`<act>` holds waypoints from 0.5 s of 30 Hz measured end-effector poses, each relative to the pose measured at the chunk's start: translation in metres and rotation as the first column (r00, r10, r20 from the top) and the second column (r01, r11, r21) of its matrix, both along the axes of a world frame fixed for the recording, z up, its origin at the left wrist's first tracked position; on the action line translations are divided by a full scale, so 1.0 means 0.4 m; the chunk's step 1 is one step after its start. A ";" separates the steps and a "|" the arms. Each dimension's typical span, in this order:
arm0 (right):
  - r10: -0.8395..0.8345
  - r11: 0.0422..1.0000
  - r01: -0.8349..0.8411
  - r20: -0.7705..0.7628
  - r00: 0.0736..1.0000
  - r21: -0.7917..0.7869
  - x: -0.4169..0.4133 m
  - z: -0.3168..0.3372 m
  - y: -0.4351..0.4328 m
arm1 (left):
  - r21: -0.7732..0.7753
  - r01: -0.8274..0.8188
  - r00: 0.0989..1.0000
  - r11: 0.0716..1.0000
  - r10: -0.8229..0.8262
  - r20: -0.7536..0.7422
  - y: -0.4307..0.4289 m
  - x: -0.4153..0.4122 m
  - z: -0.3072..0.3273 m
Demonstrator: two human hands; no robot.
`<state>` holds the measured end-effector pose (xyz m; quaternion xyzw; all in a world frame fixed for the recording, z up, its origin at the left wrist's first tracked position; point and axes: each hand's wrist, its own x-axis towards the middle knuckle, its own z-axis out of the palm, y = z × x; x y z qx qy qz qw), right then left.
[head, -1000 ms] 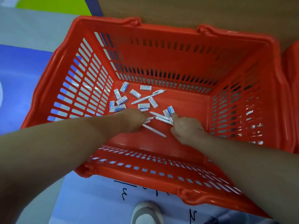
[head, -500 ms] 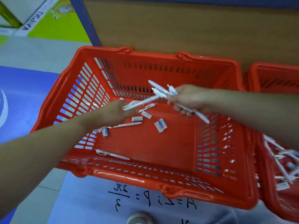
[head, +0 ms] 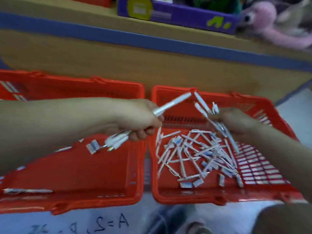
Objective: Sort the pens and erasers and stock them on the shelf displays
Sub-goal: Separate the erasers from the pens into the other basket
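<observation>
Mid-sort, my left hand [head: 140,120] and right hand [head: 236,121] each clutch white pens [head: 172,103]; next, I judge, both release them over the right basket [head: 185,199].

Even, bright indoor light fell from above, casting only soft shadows. Motion blur smeared the whole view, worst at the plush toy [head: 270,22]. Wide-angle distortion bent the shelf [head: 152,43] edge.

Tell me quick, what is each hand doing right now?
Left hand: closed, gripping a bunch of white pens.
Right hand: closed, gripping its own bundle of pens.
</observation>
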<state>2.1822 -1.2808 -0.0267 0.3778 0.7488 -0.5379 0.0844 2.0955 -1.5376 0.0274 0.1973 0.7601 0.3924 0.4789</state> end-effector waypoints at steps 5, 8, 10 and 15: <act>-0.148 0.989 0.148 0.181 0.972 0.011 0.126 -0.144 0.075 | -0.226 0.184 0.976 0.957 -0.204 -0.073 0.207 0.100 -0.122; -0.171 0.985 0.169 0.219 0.961 0.028 0.149 -0.207 0.096 | -0.374 0.279 0.910 0.885 -0.368 -0.193 0.280 0.141 -0.166; -0.108 0.992 0.089 0.248 0.963 0.088 0.152 -0.225 0.109 | -0.438 0.303 0.858 0.846 -0.442 -0.260 0.306 0.151 -0.189; -0.059 0.950 0.049 0.021 0.998 0.308 0.092 -0.185 0.111 | -0.383 0.269 0.797 0.884 -0.428 -0.426 0.301 0.121 -0.203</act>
